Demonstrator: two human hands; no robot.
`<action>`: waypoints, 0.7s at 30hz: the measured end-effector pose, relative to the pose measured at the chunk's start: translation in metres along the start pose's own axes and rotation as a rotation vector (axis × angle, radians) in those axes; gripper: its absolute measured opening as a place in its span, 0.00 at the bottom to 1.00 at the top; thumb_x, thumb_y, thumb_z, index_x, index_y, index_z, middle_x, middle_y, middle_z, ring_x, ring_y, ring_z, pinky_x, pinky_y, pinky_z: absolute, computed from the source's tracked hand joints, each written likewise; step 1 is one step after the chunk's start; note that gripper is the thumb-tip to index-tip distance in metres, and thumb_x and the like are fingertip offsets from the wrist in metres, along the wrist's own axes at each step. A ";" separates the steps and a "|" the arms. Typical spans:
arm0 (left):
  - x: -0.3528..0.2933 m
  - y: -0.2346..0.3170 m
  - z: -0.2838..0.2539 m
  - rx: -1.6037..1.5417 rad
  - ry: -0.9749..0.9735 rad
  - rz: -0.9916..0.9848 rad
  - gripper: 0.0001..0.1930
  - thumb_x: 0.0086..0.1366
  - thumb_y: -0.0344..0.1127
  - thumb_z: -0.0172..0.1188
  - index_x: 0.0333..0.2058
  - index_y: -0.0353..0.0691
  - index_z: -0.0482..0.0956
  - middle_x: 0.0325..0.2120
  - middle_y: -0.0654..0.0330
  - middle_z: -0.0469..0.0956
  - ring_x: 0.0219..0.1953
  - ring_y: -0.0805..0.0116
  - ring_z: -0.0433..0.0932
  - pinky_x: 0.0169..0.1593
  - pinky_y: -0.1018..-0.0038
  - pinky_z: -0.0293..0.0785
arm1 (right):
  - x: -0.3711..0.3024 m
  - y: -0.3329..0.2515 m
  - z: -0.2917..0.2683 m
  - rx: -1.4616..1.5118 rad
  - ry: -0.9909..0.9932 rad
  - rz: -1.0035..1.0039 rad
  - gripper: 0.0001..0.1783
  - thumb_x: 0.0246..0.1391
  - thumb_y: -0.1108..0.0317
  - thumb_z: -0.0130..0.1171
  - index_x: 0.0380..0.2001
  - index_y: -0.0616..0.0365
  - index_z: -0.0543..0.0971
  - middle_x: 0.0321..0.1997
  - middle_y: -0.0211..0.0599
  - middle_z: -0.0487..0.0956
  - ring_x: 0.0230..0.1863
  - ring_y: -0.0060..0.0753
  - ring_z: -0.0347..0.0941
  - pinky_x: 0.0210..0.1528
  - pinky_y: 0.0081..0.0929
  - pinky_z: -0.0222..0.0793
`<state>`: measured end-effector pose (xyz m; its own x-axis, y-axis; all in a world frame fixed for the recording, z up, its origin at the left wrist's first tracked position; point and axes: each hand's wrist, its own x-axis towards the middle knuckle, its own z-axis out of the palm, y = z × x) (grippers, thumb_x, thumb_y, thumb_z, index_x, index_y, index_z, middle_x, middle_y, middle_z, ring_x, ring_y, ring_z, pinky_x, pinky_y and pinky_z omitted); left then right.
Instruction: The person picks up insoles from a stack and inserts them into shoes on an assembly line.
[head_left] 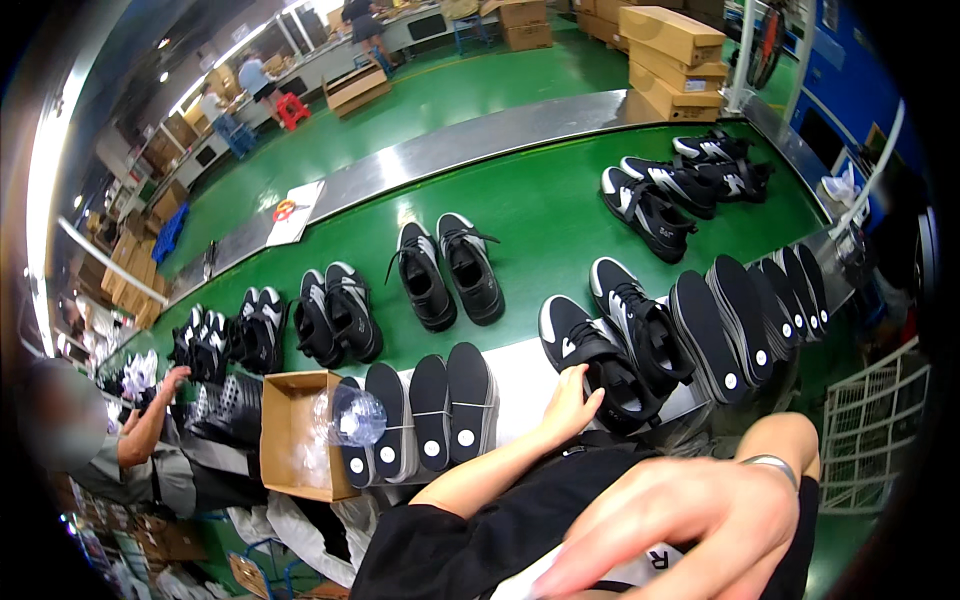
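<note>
The black shoe stood on the table, right of the open box, insoles between. The left grip touched the shoe's side, fingers spread, unclenched. The right grip, farther right of the box, was blurred; its hold could not be told.

Round white labels on black insoles — print too small, bold lettering on the wearer's clothing
</note>
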<state>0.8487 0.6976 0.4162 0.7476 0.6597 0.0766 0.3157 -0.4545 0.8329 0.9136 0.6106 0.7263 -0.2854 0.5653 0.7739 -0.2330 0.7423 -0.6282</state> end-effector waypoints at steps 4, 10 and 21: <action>0.006 0.001 0.004 -0.018 0.010 0.020 0.25 0.53 0.39 0.55 0.46 0.29 0.61 0.44 0.44 0.63 0.47 0.51 0.63 0.50 0.67 0.60 | 0.016 0.034 0.016 0.308 0.128 -0.478 0.22 0.47 0.55 0.54 0.28 0.69 0.76 0.35 0.51 0.72 0.30 0.42 0.69 0.32 0.34 0.65; 0.006 0.003 0.002 -0.051 -0.049 -0.011 0.25 0.52 0.36 0.55 0.47 0.31 0.60 0.44 0.44 0.61 0.48 0.49 0.61 0.51 0.66 0.59 | 0.022 0.047 0.019 0.348 0.172 -0.626 0.13 0.47 0.65 0.56 0.24 0.67 0.76 0.27 0.43 0.75 0.26 0.34 0.69 0.30 0.27 0.60; 0.029 0.037 0.016 0.289 0.035 0.117 0.37 0.43 0.45 0.60 0.49 0.30 0.57 0.47 0.44 0.56 0.50 0.47 0.54 0.52 0.57 0.50 | -0.014 0.052 0.018 0.467 0.213 -0.471 0.09 0.49 0.69 0.49 0.26 0.66 0.74 0.30 0.43 0.74 0.29 0.38 0.69 0.33 0.31 0.61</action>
<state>0.8913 0.6901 0.4398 0.7699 0.6105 0.1857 0.3855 -0.6769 0.6271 0.8891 0.6349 0.6815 0.1218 0.3143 0.9415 -0.6767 0.7202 -0.1529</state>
